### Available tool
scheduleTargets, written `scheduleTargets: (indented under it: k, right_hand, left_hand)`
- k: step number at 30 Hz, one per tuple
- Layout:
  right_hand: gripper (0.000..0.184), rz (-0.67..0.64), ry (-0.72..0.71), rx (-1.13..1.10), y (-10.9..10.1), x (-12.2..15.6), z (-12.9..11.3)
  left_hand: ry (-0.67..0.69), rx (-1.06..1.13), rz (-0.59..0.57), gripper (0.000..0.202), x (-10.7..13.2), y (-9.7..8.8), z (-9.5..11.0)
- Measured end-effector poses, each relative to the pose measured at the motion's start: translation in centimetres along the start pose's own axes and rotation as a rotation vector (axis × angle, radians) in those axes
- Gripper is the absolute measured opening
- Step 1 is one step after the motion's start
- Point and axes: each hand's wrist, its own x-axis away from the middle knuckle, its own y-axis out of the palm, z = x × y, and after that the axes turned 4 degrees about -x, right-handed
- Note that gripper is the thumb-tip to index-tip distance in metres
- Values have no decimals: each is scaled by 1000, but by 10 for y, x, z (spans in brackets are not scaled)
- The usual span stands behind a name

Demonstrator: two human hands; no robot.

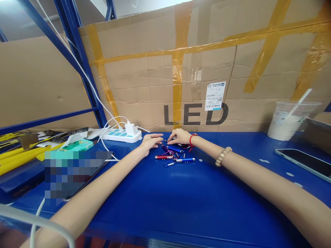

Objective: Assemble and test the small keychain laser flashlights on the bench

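Pale cable [26, 214] arches across lower left; at frame centre, the left hand [149, 143] is loosely open, the right hand [179, 135] curled, any pinch unclear, near red tube [161, 157] and blue tube [186, 159], which could roll if knocked.

Take the white power strip [120, 136] as your mark: a white charger [131, 129] sits plugged into it, and behind it you have a big cardboard box [144, 89] with amber tape, black "LED" lettering and a white label [215, 95], plus a blue rack post [82, 62]. Left of the strip you can see a green packet [80, 146] and some yellow items [15, 156], with a dark flat device [89, 179], partly pixelated, nearer you. Well to the strip's right stand a clear cup [280, 120] with a straw and, nearer you, a phone [310, 164] lying flat.
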Motion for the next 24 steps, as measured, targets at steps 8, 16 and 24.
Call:
scheduleTargets:
  k: [8,16,24]
  right_hand:
    - [21,-42,54,65,2,-3,0]
    - [23,-91,69,77,6,-3,2]
    - [38,16,5,35,7,-31,2]
  left_hand:
    - [-137,329,-32,33,-4,2,0]
    - [-217,513,6,31,-16,-2,-6]
    - [-221,581,7,38,-24,0,-12]
